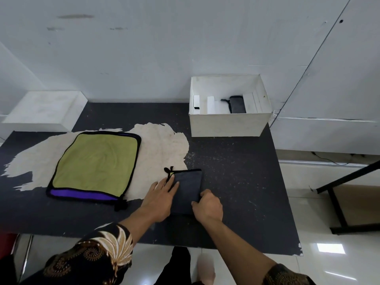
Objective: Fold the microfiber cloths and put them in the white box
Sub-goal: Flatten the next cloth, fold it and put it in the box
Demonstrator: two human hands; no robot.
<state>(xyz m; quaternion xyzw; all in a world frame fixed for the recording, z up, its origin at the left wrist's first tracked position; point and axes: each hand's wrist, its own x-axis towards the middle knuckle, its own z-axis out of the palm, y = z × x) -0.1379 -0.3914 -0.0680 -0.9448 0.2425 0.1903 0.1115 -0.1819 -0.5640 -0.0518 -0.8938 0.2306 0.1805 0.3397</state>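
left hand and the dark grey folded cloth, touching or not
Touching. The head view shows the left hand resting straight fingers on the dark grey folded cloth at its left edge.

Bare bench [236, 171] lay open between the dark cloth [189, 188] and the white box [228, 125]. The box's near wall barred a low approach
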